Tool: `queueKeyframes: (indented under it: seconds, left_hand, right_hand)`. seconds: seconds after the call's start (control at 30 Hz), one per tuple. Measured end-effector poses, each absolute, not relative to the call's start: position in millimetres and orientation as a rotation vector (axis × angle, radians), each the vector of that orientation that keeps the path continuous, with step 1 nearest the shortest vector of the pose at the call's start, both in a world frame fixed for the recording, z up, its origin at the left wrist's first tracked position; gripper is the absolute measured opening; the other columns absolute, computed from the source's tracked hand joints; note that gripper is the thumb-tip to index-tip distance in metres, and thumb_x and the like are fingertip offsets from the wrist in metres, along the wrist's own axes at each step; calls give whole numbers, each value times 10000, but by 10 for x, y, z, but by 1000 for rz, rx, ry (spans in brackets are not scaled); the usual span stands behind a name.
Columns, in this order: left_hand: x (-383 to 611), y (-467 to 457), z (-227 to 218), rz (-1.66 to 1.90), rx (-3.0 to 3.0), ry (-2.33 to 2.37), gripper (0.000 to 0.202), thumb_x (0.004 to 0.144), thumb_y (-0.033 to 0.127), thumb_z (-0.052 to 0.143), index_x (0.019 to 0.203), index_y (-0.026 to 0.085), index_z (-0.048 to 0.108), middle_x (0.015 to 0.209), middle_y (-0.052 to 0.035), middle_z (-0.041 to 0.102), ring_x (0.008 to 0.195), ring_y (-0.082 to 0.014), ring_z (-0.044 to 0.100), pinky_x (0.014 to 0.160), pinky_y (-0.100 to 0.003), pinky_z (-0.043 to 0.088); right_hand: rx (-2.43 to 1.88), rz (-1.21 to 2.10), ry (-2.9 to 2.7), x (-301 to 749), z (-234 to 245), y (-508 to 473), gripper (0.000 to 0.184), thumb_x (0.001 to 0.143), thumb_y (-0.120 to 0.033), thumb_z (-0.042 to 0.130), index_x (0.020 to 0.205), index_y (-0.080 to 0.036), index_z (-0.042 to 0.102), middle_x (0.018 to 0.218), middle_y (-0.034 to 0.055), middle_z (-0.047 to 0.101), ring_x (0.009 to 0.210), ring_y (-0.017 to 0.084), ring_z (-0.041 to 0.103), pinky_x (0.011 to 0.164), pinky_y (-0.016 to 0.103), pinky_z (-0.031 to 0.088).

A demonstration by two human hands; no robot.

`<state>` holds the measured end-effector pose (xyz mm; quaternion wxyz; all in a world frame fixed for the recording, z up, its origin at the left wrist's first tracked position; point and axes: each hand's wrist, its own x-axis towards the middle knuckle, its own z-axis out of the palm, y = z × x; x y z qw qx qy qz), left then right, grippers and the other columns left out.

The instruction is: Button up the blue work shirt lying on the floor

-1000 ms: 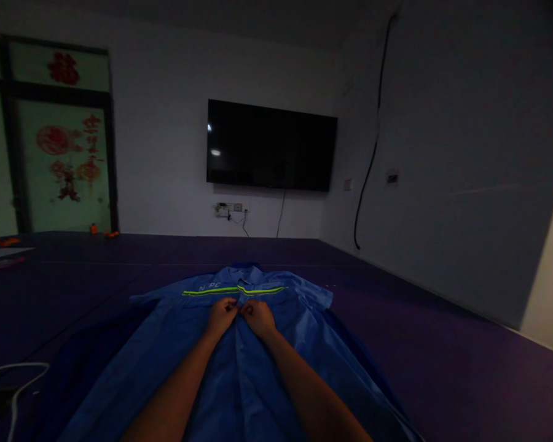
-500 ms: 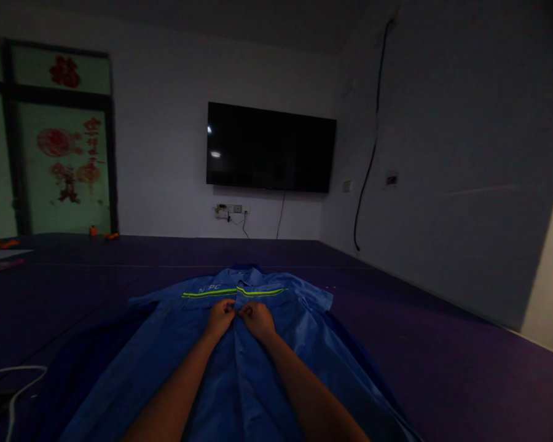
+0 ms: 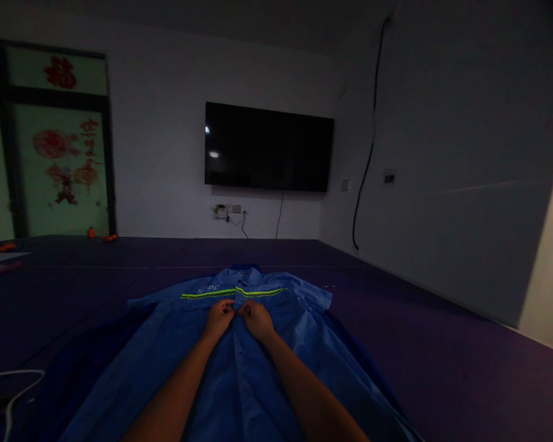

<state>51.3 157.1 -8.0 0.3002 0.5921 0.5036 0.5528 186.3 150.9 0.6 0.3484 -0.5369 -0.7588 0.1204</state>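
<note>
A blue work shirt (image 3: 304,334) with a yellow-green reflective stripe (image 3: 233,292) across the chest lies spread flat on a dark purple surface (image 3: 442,344), collar away from me. My left hand (image 3: 219,318) and my right hand (image 3: 257,320) sit side by side on the shirt's front opening just below the stripe. Both have fingers curled, pinching the cloth at the placket where the two edges meet. Whether a button is between the fingers is too small to tell.
A white cable (image 3: 9,383) lies at the lower left beside the shirt. Small orange items (image 3: 102,235) and flat pieces (image 3: 0,256) rest at the far left. A black wall screen (image 3: 268,147) hangs ahead; a wall runs along the right side.
My hands stay pinched at the same spot on the shirt front. The view has shifted very slightly; nothing else moved.
</note>
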Motion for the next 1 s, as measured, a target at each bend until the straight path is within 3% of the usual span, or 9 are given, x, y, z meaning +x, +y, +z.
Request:
queueKeyframes:
  seconds: [0.5, 0.7, 1.0]
  left_hand:
    - [517, 1563, -94, 1461, 1535, 1341, 286, 612, 162, 556, 878, 110, 649, 634, -29, 653, 580, -139, 584, 534, -210, 408]
    - [515, 1562, -94, 1446, 1549, 1327, 277, 613, 149, 543, 867, 113, 648, 619, -22, 649, 561, -128, 575, 519, -201, 394]
    - [519, 1535, -78, 1445, 1506, 1287, 285, 610, 161, 530, 864, 119, 655, 597, -18, 644, 548, -129, 573, 495, -198, 385]
  right_hand:
    - [-1271, 467, -1892, 1895, -108, 1624, 184, 721, -125, 476, 806, -177, 631, 767, 23, 667, 711, 133, 604, 611, 186, 402]
    - [-1260, 469, -1886, 1889, -129, 1667, 144, 712, -163, 501, 765, -182, 633, 756, 22, 667, 709, 139, 602, 614, 193, 406]
    - [-1272, 481, -1845, 1876, -151, 1688, 198, 636, -96, 492, 756, -169, 632, 651, -2, 641, 587, 111, 566, 525, 170, 378]
